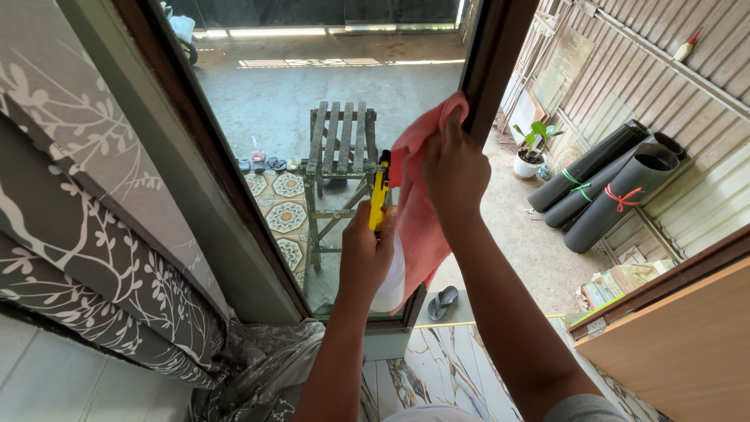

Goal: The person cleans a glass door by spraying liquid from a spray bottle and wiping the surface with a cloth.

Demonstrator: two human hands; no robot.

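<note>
Right fingers (457, 168) pressing pink cloth (414, 203) on window frame (492, 55); left fingers (366, 250) wrapped around spray bottle (380, 195), contents hidden.

Both arms raised from the lower edge of view, forearms bare, nearly parallel and close together. Left hand (366, 254) lower, fingers curled shut in a fist-like grip, knuckles toward the camera, wrist straight. Right hand (455, 173) higher and further forward, palm turned away, fingers bunched and pressing flat, elbow slightly bent at lower right.
</note>
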